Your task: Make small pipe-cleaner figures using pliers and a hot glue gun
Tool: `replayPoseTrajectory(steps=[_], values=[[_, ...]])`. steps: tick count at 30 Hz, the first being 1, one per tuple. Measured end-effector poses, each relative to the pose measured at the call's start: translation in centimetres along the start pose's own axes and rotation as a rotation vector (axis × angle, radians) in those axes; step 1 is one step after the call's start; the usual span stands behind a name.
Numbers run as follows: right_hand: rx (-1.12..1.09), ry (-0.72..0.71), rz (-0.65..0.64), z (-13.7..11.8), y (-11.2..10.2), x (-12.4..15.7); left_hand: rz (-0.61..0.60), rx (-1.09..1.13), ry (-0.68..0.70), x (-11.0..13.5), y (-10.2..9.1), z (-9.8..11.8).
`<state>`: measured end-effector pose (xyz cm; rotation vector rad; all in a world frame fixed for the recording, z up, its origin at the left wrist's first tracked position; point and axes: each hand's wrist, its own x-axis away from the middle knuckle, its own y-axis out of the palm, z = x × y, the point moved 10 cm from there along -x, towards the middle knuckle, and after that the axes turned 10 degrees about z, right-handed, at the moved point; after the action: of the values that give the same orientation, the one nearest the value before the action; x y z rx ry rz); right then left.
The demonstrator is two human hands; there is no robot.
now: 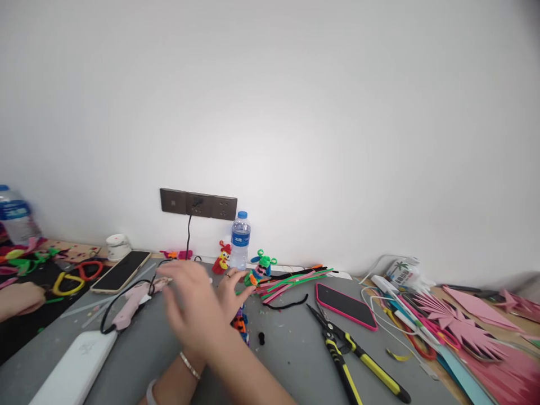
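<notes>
My left hand (230, 295), with a ring on one finger, is closed on a small pipe-cleaner figure (262, 264) with a green curled top and blue, pink and orange parts. My right forearm crosses over the left one. Blurred by motion, my right hand (189, 304) is in the air to the left, fingers apart, and I see nothing in it. Near its fingertips is a pink glue gun (134, 304) with a black cord, lying on the grey mat (287, 377). An orange and purple fuzzy piece (240, 323) is partly hidden behind my right arm.
A red and yellow figure (222, 259) stands beside a water bottle (240, 242). Pipe cleaners (295, 283), a pink-edged phone (346, 305) and yellow-black pliers (346, 351) lie right. Left are a white power bank-like block (76, 365), another phone (122, 271) and another person's hand (21, 301).
</notes>
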<state>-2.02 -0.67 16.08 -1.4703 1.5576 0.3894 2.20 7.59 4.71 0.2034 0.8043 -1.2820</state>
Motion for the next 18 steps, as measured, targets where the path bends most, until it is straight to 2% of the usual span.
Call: replayPoseTrajectory(steps=[3, 6, 7, 8, 10, 12, 15, 18], values=[[0.11, -0.182, -0.329, -1.1, 9.2, 0.0, -0.106, 0.021, 0.053, 0.3, 0.8, 0.5], [0.253, -0.271, -0.547, -0.2, 15.6, 0.9, -0.13, 0.008, 0.061, 0.5, 1.0, 0.3], [0.302, -0.237, -0.635, 0.7, 17.2, 1.4, -0.127, 0.004, 0.063, 0.5, 1.0, 0.2], [0.372, -0.13, -0.7, 2.1, 18.2, 1.6, -0.125, 0.003, 0.064, 0.5, 1.0, 0.1], [0.478, 0.141, -0.77, 4.9, 18.8, 2.4, -0.12, 0.009, 0.067, 0.5, 1.1, 0.0], [0.507, 0.348, -0.744, 6.4, 18.3, 3.1, -0.121, 0.015, 0.073, 0.4, 1.2, 0.0], [0.459, 0.486, -0.662, 7.0, 18.1, 3.7, -0.13, 0.017, 0.082, 0.3, 1.5, -0.2], [0.438, 0.604, -0.663, 8.4, 19.1, 4.6, -0.118, 0.026, 0.092, 0.2, 1.4, -0.2]])
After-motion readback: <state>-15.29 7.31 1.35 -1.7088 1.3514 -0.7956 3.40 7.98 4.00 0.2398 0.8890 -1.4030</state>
